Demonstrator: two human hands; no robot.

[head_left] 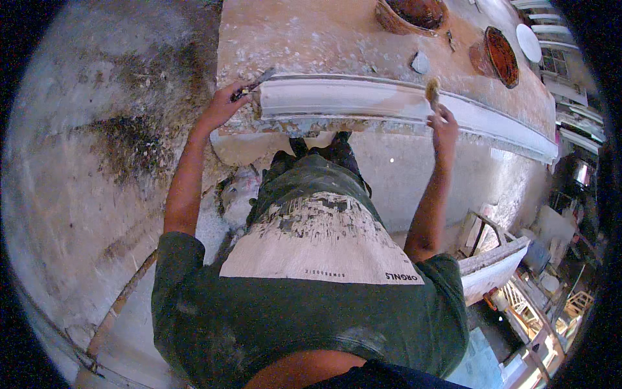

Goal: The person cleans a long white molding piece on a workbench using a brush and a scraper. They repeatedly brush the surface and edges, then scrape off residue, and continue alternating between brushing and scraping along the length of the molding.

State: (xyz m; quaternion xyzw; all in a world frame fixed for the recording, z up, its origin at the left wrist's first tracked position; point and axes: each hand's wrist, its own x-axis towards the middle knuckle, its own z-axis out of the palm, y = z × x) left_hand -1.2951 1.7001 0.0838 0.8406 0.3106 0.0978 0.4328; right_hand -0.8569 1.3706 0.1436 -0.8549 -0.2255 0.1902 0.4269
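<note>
A long white plaster moulding [337, 97] with ridged edges lies along the near edge of a stained worktable [311, 42]. My left hand [227, 106] is closed at the moulding's left end. From its fingers sticks a thin greyish blade, apparently a small scraper [265, 76]; its handle is mostly hidden. Over the right part of the moulding, my right hand [444, 127] grips a brush [433, 89] by the handle, its pale tan bristles pointing away from me. Whether the bristles touch the plaster I cannot tell.
Two reddish-brown tubs [398, 18] [502, 59] stand at the back right of the table. A pale lump [420, 63] lies nearer the moulding. Behind my right elbow is another white moulded piece [495, 269]. A stained wall [97, 129] rises at left.
</note>
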